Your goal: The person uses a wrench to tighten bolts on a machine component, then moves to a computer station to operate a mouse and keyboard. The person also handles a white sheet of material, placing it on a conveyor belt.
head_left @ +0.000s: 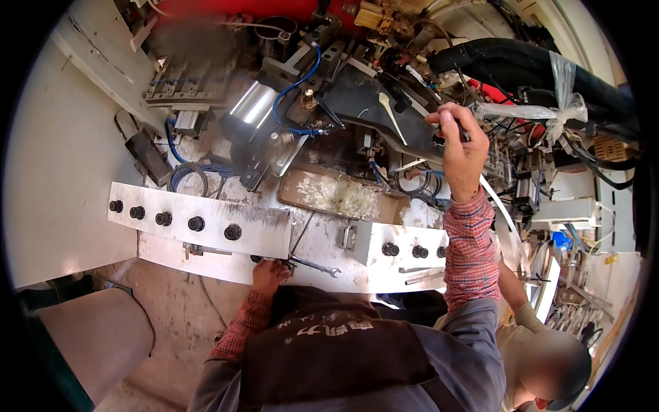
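Note:
My left hand (pixel 272 276) is at the front edge of the white machine bed, its fingers curled by a dark handle; what they grip is too small to make out. Beside it lies a metal open-end wrench (pixel 317 266). A thin dark rod (pixel 303 232) slants up from near that spot. My right hand (pixel 464 147) is raised over the right side of the machine, fingers bent and pinched around something dark and small that I cannot name. Just left of it, a pale spoon-shaped tool (pixel 392 117) rests on a dark metal plate (pixel 357 96).
A tray of whitish grease-like material (pixel 336 194) sits mid-machine. White panels with black knobs (pixel 196 223) line the front. Thick black hoses (pixel 508 58), a tied clear plastic bag (pixel 566 103) and blue air tubes (pixel 278 103) surround the mechanism. A co-worker (pixel 549 364) is close at lower right.

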`<move>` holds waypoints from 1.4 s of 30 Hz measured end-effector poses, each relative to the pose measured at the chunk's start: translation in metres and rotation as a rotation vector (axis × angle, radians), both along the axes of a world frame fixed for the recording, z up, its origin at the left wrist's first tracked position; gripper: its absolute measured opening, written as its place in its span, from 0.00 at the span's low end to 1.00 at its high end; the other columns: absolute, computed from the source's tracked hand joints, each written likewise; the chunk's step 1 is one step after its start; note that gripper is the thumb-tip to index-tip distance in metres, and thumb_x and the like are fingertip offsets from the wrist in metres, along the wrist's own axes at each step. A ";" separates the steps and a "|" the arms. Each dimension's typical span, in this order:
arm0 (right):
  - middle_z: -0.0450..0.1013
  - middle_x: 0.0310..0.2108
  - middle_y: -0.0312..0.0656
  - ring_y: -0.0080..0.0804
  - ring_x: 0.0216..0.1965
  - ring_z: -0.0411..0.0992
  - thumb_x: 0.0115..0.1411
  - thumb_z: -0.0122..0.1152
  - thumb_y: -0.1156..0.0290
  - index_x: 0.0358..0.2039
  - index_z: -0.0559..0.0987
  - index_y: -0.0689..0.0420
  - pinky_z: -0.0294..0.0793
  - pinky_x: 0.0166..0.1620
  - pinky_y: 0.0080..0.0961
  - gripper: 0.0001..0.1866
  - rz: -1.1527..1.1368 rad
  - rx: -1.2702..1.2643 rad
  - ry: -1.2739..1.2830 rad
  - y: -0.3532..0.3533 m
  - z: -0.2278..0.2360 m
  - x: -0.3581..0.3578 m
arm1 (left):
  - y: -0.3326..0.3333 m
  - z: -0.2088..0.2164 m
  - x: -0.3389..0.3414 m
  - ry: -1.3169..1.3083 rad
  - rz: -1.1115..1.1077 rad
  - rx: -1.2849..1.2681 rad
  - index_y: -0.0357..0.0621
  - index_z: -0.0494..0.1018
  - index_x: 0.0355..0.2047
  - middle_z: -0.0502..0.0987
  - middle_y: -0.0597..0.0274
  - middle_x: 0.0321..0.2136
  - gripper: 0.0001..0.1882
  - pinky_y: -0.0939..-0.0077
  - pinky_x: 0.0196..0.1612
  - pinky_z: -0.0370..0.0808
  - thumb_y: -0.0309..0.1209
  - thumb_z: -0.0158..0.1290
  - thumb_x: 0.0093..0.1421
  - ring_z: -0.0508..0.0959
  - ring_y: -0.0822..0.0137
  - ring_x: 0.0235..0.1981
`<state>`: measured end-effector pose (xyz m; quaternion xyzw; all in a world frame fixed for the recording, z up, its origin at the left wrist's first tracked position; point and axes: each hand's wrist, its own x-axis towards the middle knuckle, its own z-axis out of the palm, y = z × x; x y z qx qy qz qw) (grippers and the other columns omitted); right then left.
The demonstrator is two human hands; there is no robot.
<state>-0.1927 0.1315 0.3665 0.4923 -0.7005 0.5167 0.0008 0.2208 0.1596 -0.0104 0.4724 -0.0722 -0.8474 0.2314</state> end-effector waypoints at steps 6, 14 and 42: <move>0.79 0.30 0.40 0.21 0.33 0.76 0.66 0.55 0.74 0.39 0.79 0.65 0.73 0.39 0.19 0.08 0.003 0.015 -0.009 -0.014 -0.002 0.000 | 0.002 -0.010 0.004 -0.155 -0.082 -0.115 0.41 0.73 0.42 0.75 0.61 0.29 0.12 0.66 0.27 0.81 0.37 0.53 0.68 0.81 0.60 0.24; 0.79 0.29 0.41 0.23 0.33 0.77 0.66 0.55 0.74 0.38 0.78 0.66 0.73 0.38 0.20 0.08 0.007 0.003 -0.011 -0.021 -0.011 -0.008 | 0.002 0.025 -0.004 -0.997 -0.564 -1.135 0.37 0.74 0.39 0.77 0.52 0.24 0.13 0.60 0.28 0.76 0.35 0.55 0.64 0.79 0.52 0.23; 0.79 0.29 0.36 0.16 0.28 0.71 0.68 0.56 0.69 0.39 0.79 0.65 0.70 0.33 0.18 0.11 -0.045 0.042 -0.070 -0.074 -0.055 -0.036 | -0.055 0.166 0.043 -0.713 -0.692 -1.565 0.39 0.76 0.35 0.79 0.48 0.29 0.06 0.60 0.34 0.77 0.26 0.56 0.57 0.80 0.48 0.30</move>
